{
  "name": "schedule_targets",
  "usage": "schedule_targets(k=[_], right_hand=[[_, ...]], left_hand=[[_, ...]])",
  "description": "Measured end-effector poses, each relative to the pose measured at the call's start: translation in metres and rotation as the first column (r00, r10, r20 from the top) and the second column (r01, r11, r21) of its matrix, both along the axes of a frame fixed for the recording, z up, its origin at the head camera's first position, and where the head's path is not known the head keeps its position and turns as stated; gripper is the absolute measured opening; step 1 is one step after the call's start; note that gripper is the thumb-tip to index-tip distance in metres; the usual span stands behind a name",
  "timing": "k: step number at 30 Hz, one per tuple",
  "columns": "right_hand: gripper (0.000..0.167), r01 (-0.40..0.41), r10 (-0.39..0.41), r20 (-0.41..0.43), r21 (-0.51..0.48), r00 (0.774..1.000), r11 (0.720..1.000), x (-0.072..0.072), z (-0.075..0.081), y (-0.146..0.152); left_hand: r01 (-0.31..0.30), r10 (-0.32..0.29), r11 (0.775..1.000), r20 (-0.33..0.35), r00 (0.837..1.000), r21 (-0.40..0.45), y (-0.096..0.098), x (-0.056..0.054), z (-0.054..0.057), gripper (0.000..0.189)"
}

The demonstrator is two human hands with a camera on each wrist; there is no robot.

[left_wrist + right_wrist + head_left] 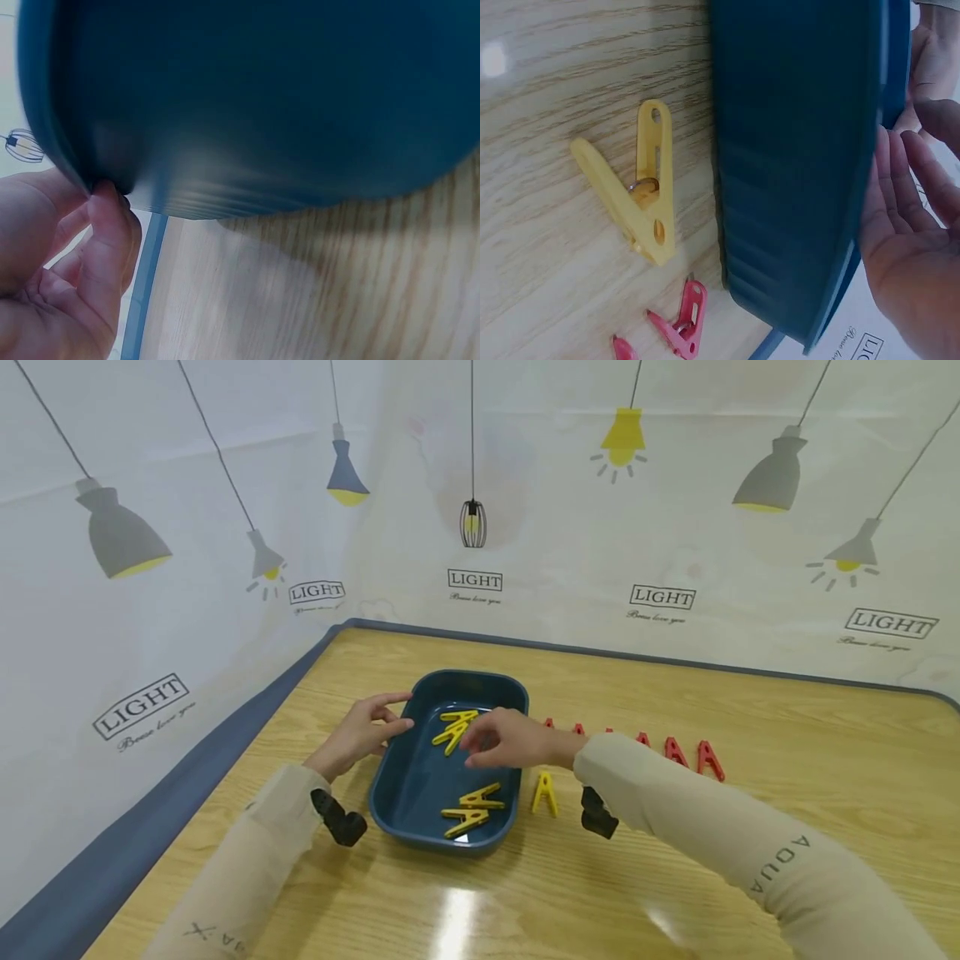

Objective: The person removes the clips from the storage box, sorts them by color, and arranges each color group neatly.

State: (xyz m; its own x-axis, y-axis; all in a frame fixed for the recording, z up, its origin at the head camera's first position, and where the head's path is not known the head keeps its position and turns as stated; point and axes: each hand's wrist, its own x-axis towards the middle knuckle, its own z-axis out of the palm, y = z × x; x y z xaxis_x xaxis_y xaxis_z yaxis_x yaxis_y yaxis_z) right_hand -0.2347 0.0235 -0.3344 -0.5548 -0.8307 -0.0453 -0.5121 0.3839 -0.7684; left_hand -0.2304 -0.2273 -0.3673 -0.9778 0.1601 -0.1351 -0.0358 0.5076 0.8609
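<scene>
A deep blue plastic tub [420,841] stands on the table with several yellow clothespins [467,821] lying inside it. My left hand [362,732] grips the tub's left rim; in the left wrist view its fingers [111,232] bend against the wall under the edge. Over the tub's right side hovers my right hand [506,739], fingers loosely bent. Nothing shows between those fingers in the right wrist view, where the hand [915,247] is beside the rim. One more yellow clothespin [545,793] lies on the table just right of the tub.
Several red clothespins [710,760] form a row on the wooden table [810,827], running right from behind my right hand. A blue border [600,652] edges the table. Behind it hangs a white cloth [555,543] printed with lamps.
</scene>
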Motion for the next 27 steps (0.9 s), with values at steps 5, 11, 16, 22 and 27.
schedule_targets(k=[5, 11, 16, 22, 27], right_hand=[[0.027, -0.011, 0.01, 0.017, 0.04, 1.0, 0.999, -0.002, -0.007, -0.008], [0.027, -0.05, 0.049, 0.013, 0.121, 0.999, 0.991, -0.003, -0.011, -0.019], [0.027, -0.106, 0.106, 0.013, 0.192, 0.994, 0.976, -0.005, -0.013, -0.025], [0.024, -0.162, 0.142, 0.09, 0.269, 0.986, 0.95, -0.01, -0.017, -0.032], [0.024, -0.202, 0.157, 0.154, 0.344, 0.976, 0.917, -0.013, -0.02, -0.038]], left_hand=[[0.004, -0.004, 1.0, 0.008, 1.0, 0.012, 0.002, 0.004, 0.006, 0.05], [-0.001, 0.001, 1.0, 0.009, 1.0, 0.005, 0.009, 0.014, 0.022, 0.048], [0.003, -0.003, 1.0, 0.008, 1.0, 0.017, 0.007, 0.011, 0.016, 0.049], [0.003, -0.003, 1.0, -0.001, 1.0, 0.008, -0.001, 0.001, 0.0, 0.05], [0.008, -0.008, 1.0, -0.016, 1.0, 0.009, -0.002, 0.0, -0.001, 0.05]])
